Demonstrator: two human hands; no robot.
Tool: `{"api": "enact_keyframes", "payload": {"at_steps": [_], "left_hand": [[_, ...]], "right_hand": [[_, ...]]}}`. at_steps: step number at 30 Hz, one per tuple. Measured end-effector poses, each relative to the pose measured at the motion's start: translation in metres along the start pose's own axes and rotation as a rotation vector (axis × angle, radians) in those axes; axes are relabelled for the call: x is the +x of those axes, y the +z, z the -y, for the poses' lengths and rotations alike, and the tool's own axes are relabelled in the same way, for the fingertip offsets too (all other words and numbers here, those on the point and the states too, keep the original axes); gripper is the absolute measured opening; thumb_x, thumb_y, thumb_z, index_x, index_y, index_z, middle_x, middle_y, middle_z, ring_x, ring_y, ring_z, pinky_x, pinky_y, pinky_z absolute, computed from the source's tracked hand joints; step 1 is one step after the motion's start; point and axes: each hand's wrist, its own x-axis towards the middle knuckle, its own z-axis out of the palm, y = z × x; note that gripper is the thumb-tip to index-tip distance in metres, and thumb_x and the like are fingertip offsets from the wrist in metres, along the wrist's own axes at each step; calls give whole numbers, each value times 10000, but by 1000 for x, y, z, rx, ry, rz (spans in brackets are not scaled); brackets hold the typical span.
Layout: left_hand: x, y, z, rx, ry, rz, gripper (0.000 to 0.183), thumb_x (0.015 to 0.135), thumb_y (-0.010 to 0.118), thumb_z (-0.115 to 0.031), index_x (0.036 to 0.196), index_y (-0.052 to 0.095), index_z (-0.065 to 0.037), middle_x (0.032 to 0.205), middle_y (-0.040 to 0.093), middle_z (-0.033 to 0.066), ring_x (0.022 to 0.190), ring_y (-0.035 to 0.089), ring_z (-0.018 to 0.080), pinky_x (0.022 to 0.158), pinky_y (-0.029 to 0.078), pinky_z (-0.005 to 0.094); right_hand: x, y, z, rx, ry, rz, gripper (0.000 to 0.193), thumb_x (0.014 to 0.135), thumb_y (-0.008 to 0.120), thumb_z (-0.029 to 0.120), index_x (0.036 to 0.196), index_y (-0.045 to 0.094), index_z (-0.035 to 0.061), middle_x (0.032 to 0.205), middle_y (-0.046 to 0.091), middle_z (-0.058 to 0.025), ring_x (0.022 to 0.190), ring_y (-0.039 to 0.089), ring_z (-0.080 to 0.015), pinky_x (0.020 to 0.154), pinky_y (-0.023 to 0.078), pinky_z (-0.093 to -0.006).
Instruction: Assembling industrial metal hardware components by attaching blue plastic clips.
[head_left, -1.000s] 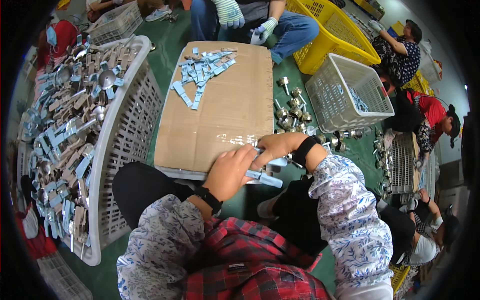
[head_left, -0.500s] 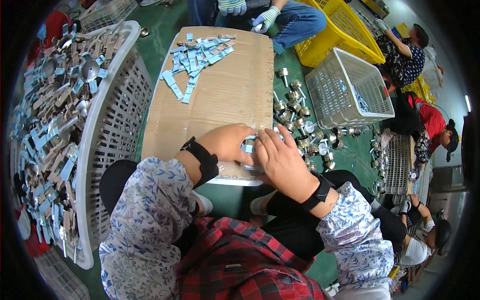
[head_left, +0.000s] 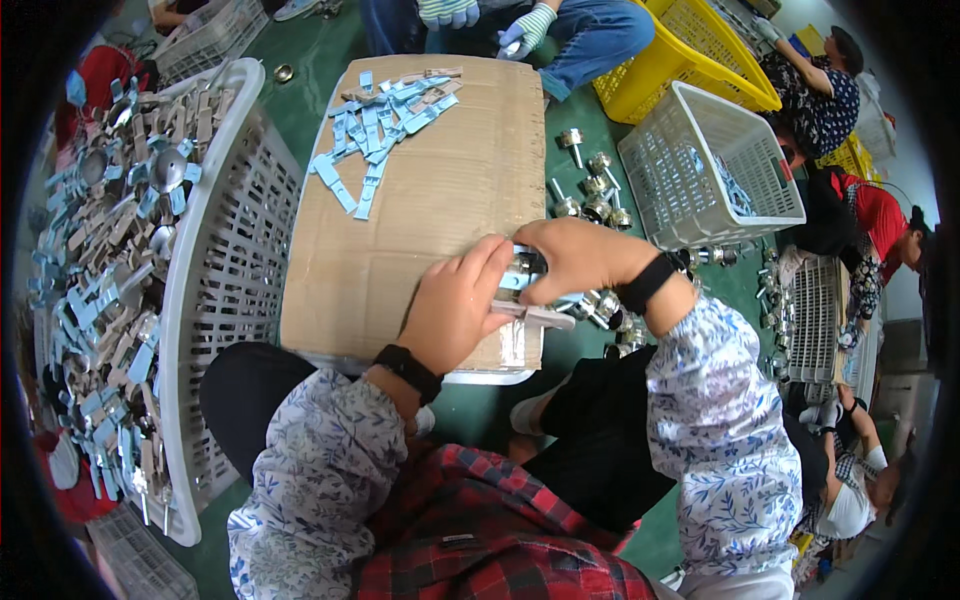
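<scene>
The left hand [head_left: 455, 300] and right hand [head_left: 585, 262] are close together, with fingers closed around a blue and silver piece [head_left: 515, 281]. It is right between them, over the near right part of a brown cardboard sheet [head_left: 450, 190]. A beige strip [head_left: 542, 316] pokes out on the near side, by the left thumb. Past the hands, to the left, flat blue and beige clips [head_left: 372, 132] lie in a heap. Right of the hands, shiny metal parts [head_left: 598, 187] sit on the green floor [head_left: 470, 405]. Far left stands a full white basket [head_left: 240, 230].
</scene>
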Motion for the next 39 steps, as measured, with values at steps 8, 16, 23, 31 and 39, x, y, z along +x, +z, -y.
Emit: {"api": "enact_keyframes", "payload": {"at_steps": [8,16,23,31,39], "left_hand": [[48,-7,47,-273,26,244,657,725,823,-301,1229,554,24,1227,579,215,1100,576,392,910,475,425],[98,-20,72,-405,-131,689,587,757,814,-364,1158,616,16,960,673,153,904,630,258,843,476,351],[108,-23,77,-141,-1,269,607,740,788,-444,1086,646,33,1048,645,206,984,613,380,857,486,415],[63,-11,17,145,192,-23,790,616,848,-163,1299,490,8,1294,519,183,1215,499,382,1012,419,469],[104,-5,49,11,73,30,762,617,850,-165,1279,513,5,1285,550,187,1190,523,374,994,437,446]], "right_hand": [[7,-6,-19,-30,-58,-295,632,775,732,344,1243,574,-51,1121,645,-223,1047,614,-358,914,477,-416],[-16,14,30,-893,-121,-483,587,610,824,389,1008,622,7,920,613,-99,989,578,-245,907,403,-366],[7,1,0,-615,-91,-458,510,605,822,384,914,621,32,910,630,-112,923,612,-287,866,431,-382],[36,-41,-38,-192,9,-116,632,663,782,554,885,666,-26,904,698,-217,898,663,-393,768,505,-447],[50,-53,-68,1,21,-343,707,753,739,573,1120,667,-26,984,706,-227,944,673,-398,804,532,-421]]}}
